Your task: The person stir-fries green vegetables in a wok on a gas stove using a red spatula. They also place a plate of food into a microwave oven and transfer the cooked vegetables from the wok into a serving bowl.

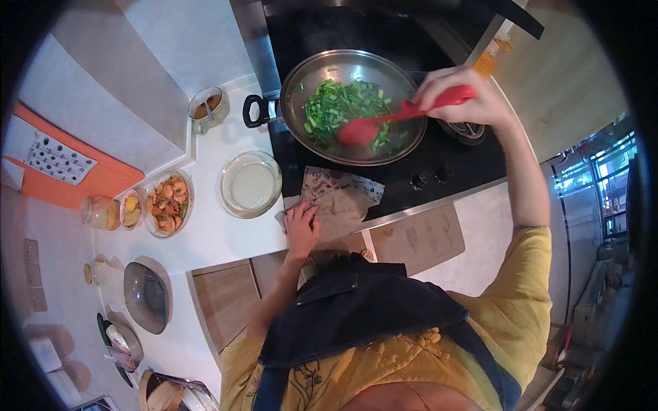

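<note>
My right hand [457,95] grips the handle of a red spoon-shaped spatula [360,129], whose blurred head is over the chopped green vegetables [343,103] in a large steel wok [354,159]. The wok stands on a black glass cooktop [318,36]. My left hand [302,226] lies on a grey-brown cloth [342,208] at the counter's front edge, fingers spread. Part of a patterned cloth [326,180] shows beyond it on the cooktop. An empty-looking glass bowl [250,184] stands just left of these cloths.
A mug with a spoon [208,110] stands near the wok's black side handle [255,111]. Further left are a dish of cooked shrimp [168,203], a small dish of yellow pieces [132,209], a glass jar [102,213] and a dark glass plate [146,298]. Control knobs [417,180] line the cooktop's front.
</note>
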The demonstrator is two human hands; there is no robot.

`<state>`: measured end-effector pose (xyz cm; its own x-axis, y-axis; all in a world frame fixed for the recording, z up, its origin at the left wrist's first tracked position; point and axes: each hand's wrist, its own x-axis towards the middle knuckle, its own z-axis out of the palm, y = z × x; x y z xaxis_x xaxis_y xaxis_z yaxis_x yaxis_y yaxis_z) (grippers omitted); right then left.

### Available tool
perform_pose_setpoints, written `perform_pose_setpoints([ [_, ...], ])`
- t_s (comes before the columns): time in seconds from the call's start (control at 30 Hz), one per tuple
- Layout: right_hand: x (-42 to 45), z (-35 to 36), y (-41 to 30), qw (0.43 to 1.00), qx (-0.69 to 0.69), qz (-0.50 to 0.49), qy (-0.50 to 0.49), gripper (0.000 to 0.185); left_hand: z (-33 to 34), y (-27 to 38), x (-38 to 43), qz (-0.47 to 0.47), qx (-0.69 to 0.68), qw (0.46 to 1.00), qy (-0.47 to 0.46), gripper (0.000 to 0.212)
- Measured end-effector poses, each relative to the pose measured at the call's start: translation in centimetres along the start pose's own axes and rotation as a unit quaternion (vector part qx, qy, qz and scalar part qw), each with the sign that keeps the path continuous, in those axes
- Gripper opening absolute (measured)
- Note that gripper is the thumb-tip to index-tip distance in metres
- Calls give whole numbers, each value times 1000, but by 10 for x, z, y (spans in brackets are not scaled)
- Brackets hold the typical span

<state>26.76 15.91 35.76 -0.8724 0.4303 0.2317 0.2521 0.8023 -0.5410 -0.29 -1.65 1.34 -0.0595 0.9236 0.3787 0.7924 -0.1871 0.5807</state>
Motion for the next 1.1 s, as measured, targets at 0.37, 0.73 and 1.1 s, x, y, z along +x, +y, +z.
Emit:
perform_pose_setpoints([
  [0.37, 13, 44, 18, 953, 188, 124, 203, 11, 6, -8, -2, 5, 15, 999, 28, 19],
  [0.73, 55, 2, -1, 976, 106, 146, 120, 9, 11, -6, -1, 3, 21, 999, 38, 15],
  [1.1, 65, -4, -31, 975, -15, 208, -74, 10, 13, -10, -2, 3, 5, 999, 44, 14],
])
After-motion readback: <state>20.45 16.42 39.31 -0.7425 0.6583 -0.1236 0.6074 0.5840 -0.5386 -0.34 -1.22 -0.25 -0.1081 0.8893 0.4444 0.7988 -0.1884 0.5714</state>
